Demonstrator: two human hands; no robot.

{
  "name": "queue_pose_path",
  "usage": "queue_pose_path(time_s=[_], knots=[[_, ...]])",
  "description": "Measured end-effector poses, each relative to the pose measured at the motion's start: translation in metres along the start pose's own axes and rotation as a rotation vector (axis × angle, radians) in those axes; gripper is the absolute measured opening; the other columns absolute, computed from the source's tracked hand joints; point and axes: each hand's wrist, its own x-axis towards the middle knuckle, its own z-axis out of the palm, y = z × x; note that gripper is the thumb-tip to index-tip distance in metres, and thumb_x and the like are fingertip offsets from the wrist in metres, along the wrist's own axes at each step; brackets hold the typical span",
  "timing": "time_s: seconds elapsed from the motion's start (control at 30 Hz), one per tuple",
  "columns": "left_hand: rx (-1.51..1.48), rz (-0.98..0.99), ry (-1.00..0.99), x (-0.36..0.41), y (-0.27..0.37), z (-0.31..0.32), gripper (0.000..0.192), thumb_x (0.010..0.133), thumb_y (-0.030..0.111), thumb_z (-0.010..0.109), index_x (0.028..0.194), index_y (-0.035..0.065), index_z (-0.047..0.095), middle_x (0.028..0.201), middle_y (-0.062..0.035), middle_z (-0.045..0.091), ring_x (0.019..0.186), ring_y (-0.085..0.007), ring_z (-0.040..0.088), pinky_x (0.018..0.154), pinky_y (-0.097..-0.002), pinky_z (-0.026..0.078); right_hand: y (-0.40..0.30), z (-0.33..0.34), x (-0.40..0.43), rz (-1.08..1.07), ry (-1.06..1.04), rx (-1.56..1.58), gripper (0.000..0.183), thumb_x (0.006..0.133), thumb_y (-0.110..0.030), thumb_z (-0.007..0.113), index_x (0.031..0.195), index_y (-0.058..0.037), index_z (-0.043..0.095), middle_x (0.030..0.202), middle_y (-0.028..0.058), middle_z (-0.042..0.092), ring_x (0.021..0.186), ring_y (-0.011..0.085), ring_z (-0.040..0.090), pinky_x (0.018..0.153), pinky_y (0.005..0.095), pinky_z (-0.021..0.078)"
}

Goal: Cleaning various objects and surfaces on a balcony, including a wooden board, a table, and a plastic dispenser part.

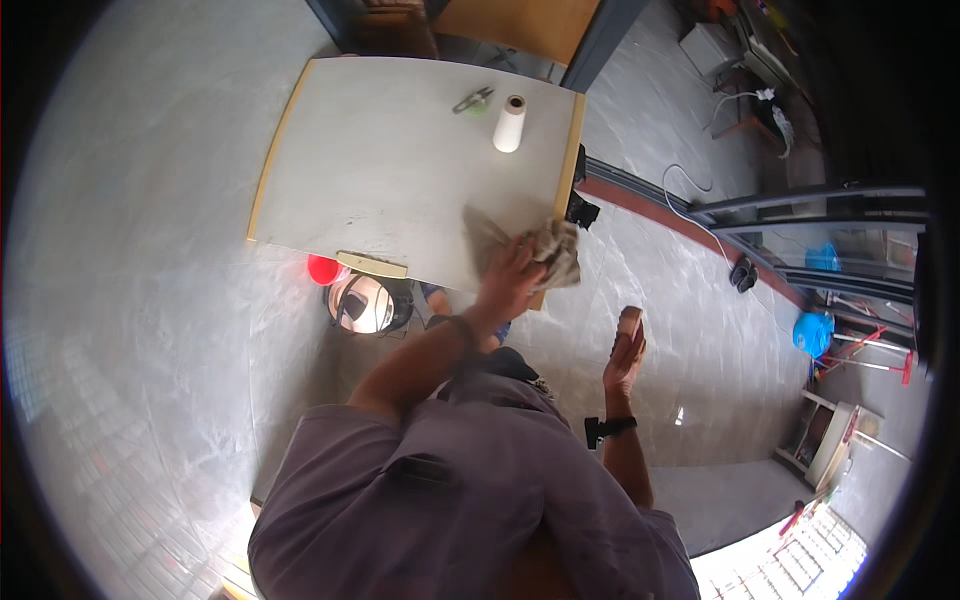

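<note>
My left hand (514, 274) rests on a crumpled grey-brown cloth (561, 255) at the near right corner of a pale tabletop (382, 150). Its fingers lie over the cloth, which partly overhangs the table's yellow edge strip. Away from the table, to the right, my right hand (624, 366) grips a small brown block, perhaps a wooden-backed brush (630, 324). A white cone of thread (510, 124) stands near the far right of the tabletop. Beside it lie thread snips (472, 100) with something green under them. Dark marks show near the table's front edge.
Below the front edge are a red container (325, 270) and a round pinkish object (361, 304). Right of the table, a framed glass door (817, 202) crosses the tiled floor. Shoes (744, 274), a white cable (666, 184) and a blue bucket (814, 334) are nearby.
</note>
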Motion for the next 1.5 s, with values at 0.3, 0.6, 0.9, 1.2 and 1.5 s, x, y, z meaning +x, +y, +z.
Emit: queue_pose_path(time_s=[0.3,0.6,0.9,1.2,1.5], knots=[[0.133,-0.090,-0.051,-0.034,-0.033,-0.037,0.046,0.075,0.018,0.076,0.120,0.0192,0.065,0.149,-0.0185,0.043,0.139,-0.0435,0.037,0.106,-0.0625,0.036,-0.051,0.048,0.048,-0.277,-0.126,-0.064,0.053,0.102,-0.020,0.050,0.149,-0.0002,0.038,0.130,0.0255,0.052,0.116,0.0420,0.052,0.102,0.0498,0.0427],[0.134,-0.667,-0.055,-0.039,-0.136,-0.203,0.068,0.080,0.026,0.070,0.145,0.0257,0.052,0.153,-0.0260,0.038,0.136,-0.0471,0.042,0.112,-0.0560,0.036,-0.159,0.136,0.118,-0.799,-0.356,-0.131,0.057,0.094,-0.021,0.063,0.146,-0.0061,0.045,0.135,0.0171,0.052,0.124,0.0386,0.050,0.106,0.0502,0.0387],[0.349,-0.603,0.206,-0.089,-0.334,-0.257,0.058,0.081,0.033,0.076,0.135,0.0195,0.060,0.151,-0.0232,0.043,0.134,-0.0432,0.045,0.111,-0.0521,0.038,-0.166,0.177,0.122,-0.768,-0.380,-0.325,0.058,0.091,-0.023,0.061,0.145,-0.0107,0.047,0.144,0.0135,0.049,0.137,0.0351,0.043,0.109,0.0536,0.0329],[0.380,-0.496,0.187,0.018,-0.391,-0.250,0.056,0.083,0.039,0.071,0.134,0.0202,0.061,0.149,-0.0212,0.044,0.136,-0.0427,0.042,0.113,-0.0553,0.033,-0.178,0.175,0.118,-0.742,-0.367,-0.332,0.062,0.081,-0.022,0.067,0.140,-0.0108,0.053,0.141,0.0105,0.051,0.135,0.0336,0.046,0.108,0.0514,0.0347],[0.400,-0.533,0.260,0.162,-0.460,-0.243,0.056,0.084,0.046,0.068,0.134,0.0224,0.061,0.149,-0.0195,0.045,0.136,-0.0408,0.043,0.111,-0.0551,0.034,-0.180,0.170,0.116,-0.767,-0.391,-0.335,0.054,0.089,-0.023,0.061,0.140,-0.0075,0.050,0.139,0.0149,0.053,0.130,0.0377,0.049,0.107,0.0515,0.0361]])
